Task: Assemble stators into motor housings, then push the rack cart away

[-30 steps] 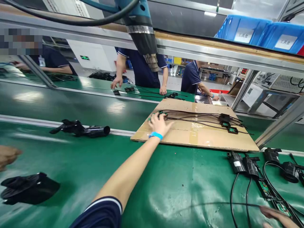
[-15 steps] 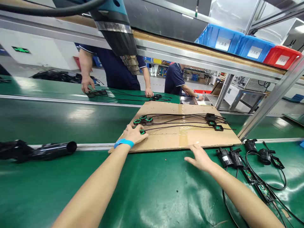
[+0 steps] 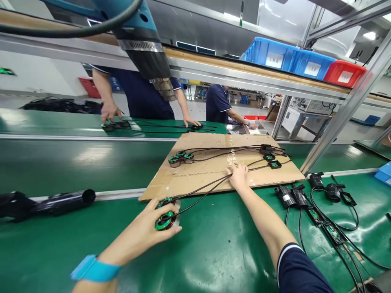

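Lying between both hands, 2 black cables (image 3: 200, 193) are being stretched from the cardboard sheet (image 3: 189, 179) toward the near-left. Green coils (image 3: 165, 219) are being gripped by the left hand (image 3: 146, 232); the right hand (image 3: 238, 177) is being pressed flat onto the cables.

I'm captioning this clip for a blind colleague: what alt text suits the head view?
A person's left hand grips two green coil parts over a green conveyor belt, while the right hand presses their black cables onto a cardboard sheet holding more coils. Other workers stand across the line.
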`<state>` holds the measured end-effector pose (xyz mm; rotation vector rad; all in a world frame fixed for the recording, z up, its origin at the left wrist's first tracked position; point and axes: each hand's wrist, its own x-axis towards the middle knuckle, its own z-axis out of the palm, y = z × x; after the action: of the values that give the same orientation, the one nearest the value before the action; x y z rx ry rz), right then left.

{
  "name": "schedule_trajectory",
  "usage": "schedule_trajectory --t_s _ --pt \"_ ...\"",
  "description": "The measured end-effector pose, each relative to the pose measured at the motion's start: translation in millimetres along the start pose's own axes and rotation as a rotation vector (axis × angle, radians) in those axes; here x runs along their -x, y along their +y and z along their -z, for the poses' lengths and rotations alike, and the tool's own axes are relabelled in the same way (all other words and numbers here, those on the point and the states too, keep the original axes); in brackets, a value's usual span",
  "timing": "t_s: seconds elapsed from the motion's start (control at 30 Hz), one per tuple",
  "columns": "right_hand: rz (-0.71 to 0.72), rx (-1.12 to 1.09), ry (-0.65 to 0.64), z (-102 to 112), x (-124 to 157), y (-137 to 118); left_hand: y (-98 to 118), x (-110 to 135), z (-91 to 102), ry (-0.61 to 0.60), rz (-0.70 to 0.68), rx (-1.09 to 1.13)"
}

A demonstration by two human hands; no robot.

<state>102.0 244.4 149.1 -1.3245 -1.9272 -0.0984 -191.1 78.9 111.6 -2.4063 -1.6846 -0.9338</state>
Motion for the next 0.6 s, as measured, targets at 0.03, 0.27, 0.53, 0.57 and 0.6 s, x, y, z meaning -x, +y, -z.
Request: schedule_trajectory --t_s 0.03,0.27,0.53,0.57,0.6 --pt "-0.01 -0.006 -0.013 6 6 3 -4 11 -5.1 -0.005 0.005 0.014" --pt "0.184 -0.166 -0.271 72 149 -1 -37 44 -55.8 -0.077 0.016 0.061" --pt "-0.045 -0.677 -0.636 121 324 31 25 31 -59.2 -0.258 -0.091 0.074" --pt "-0.085 -0.681 -0.67 120 335 43 34 27 -62.6 -0.285 -0.117 0.086" --pt "-0.114 -0.663 -0.705 118 346 56 43 23 -66.6 -0.31 -0.145 0.102"
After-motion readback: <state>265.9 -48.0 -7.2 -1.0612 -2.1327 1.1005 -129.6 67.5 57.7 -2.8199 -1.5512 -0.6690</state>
